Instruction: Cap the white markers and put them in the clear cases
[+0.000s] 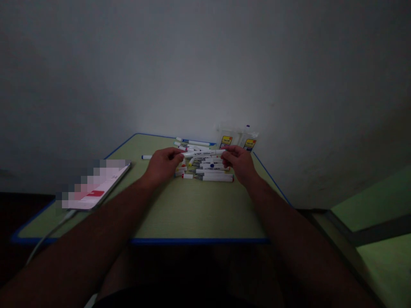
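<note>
A white marker pen [204, 153] lies level between my two hands, above a group of other markers. My left hand [163, 164] pinches its left end, and my right hand [238, 161] pinches its right end. Under and in front of it, several white markers [216, 176] with grey tips lie side by side on the table. Loose caps, such as a red-ended cap [187, 176], lie to their left. One blue-ended marker [147, 157] sticks out to the left of my left hand, partly hidden by it.
The green table [192, 214] has a blue edge and stands against a grey wall [205, 72]. Clear packets with yellow labels [226, 140] stand at the back right. A tablet-like device [105, 188] with a white cable [51, 231] lies at the left.
</note>
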### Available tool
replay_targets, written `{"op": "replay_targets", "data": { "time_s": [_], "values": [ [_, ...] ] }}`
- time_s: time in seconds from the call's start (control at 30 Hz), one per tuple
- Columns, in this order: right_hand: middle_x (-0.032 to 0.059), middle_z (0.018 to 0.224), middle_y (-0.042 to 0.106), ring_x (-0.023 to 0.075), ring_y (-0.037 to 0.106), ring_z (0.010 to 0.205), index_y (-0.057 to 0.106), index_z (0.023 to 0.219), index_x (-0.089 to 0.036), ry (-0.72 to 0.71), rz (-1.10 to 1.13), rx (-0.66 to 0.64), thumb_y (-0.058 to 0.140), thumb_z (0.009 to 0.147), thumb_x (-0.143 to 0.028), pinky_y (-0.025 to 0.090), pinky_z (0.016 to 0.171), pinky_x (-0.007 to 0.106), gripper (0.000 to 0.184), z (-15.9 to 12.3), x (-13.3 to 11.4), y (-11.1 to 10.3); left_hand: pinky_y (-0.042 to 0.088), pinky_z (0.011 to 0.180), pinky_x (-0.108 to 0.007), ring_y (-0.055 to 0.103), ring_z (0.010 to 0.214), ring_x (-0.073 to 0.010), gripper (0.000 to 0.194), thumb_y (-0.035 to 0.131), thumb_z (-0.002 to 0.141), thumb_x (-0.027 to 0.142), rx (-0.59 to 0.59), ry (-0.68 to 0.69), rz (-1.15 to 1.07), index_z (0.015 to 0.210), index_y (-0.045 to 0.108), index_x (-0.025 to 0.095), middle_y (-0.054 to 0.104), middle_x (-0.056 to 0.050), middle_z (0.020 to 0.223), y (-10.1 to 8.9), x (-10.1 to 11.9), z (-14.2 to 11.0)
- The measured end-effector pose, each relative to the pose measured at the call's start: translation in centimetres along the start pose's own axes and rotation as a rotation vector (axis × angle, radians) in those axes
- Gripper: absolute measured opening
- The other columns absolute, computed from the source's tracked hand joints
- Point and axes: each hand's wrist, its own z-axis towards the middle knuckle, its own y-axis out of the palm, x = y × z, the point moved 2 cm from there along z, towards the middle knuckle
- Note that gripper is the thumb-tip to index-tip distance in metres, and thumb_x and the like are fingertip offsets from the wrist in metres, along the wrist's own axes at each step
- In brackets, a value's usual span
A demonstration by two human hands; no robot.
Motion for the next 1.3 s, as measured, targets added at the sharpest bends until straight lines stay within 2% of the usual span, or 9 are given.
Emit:
{"op": "replay_targets", "data": {
  "time_s": [0.17,0.37,0.57,0.73,0.83,0.97,1.13,1.3],
  "values": [
    [-0.0022,0.066,0.068,0.0112,0.059,0.054,0.07,0.092,-0.019,-0.003,0.036,0.004,0.078,0.064,-0.032,0.048,0.05,0.025,0.031,0.1,0.2,0.0,0.05,0.07,-0.031,0.063,0.07,-0.0166,0.032,0.059,0.085,0.026,-0.01,-0.006,-0.018,0.107,0.08,0.015,0.076,-0.005,0.083,0.1,0.2,0.0],
    [-0.0038,0.066,0.066,0.011,0.059,0.056,0.067,0.09,-0.02,-0.051,0.114,0.06,0.08,0.065,-0.033,0.049,0.05,0.025,0.031,0.6,-0.4,-0.9,0.05,0.07,-0.033,0.064,0.072,-0.019,0.041,0.06,0.086,0.032,-0.003,0.045,0.036,0.12,0.076,0.016,0.076,-0.007,0.086,0.2,-0.3,0.1],
    [-0.0056,0.066,0.063,0.0098,0.059,0.056,0.063,0.091,-0.021,-0.099,0.228,0.267,0.075,0.074,-0.029,0.048,0.049,0.021,0.023,1.8,-2.3,-3.7,0.052,0.084,-0.039,0.069,0.087,-0.0254,0.038,0.058,0.086,0.035,-0.034,0.027,0.242,0.114,0.077,0.018,0.079,-0.011,0.101,0.4,-1.4,0.5],
    [-0.0061,0.068,0.061,0.0085,0.057,0.054,0.06,0.093,-0.022,-0.154,0.286,0.464,0.067,0.08,-0.023,0.047,0.046,0.019,0.015,3.2,-4.8,-6.4,0.052,0.089,-0.038,0.07,0.093,-0.027,0.035,0.054,0.086,0.035,-0.093,-0.004,0.299,0.106,0.079,0.019,0.079,-0.01,0.107,0.4,-1.6,0.7],
    [-0.0053,0.071,0.06,0.0079,0.057,0.054,0.059,0.096,-0.023,-0.181,0.225,0.595,0.064,0.082,-0.023,0.047,0.046,0.018,0.015,4.3,-6.1,-8.1,0.052,0.088,-0.038,0.071,0.094,-0.0277,0.034,0.053,0.086,0.036,-0.114,-0.008,0.327,0.103,0.079,0.021,0.079,-0.01,0.107,0.3,-1.4,0.7],
    [-0.002,0.08,0.06,0.0089,0.057,0.057,0.058,0.102,-0.024,-0.224,0.029,0.733,0.061,0.086,-0.03,0.048,0.048,0.02,0.018,6.0,-6.8,-10.8,0.053,0.086,-0.04,0.072,0.093,-0.0302,0.036,0.051,0.087,0.039,-0.125,-0.008,0.366,0.1,0.079,0.022,0.079,-0.011,0.106,0.2,-1.6,0.8],
    [-0.0002,0.083,0.06,0.0112,0.059,0.059,0.057,0.102,-0.023,-0.252,-0.168,0.795,0.058,0.086,-0.04,0.048,0.049,0.023,0.023,7.4,-6.8,-13.4,0.053,0.084,-0.042,0.072,0.094,-0.0317,0.033,0.052,0.086,0.039,-0.134,-0.007,0.374,0.098,0.08,0.024,0.079,-0.011,0.106,0.4,-1.8,1.0],
    [0.0001,0.083,0.063,0.0109,0.059,0.057,0.059,0.104,-0.02,-0.226,-0.227,0.863,0.057,0.084,-0.03,0.047,0.047,0.022,0.022,8.0,-7.4,-14.5,0.052,0.083,-0.044,0.071,0.094,-0.0334,0.037,0.05,0.087,0.041,-0.17,-0.008,0.378,0.1,0.079,0.021,0.078,-0.015,0.107,0.4,-1.9,1.0]
  ]
}}
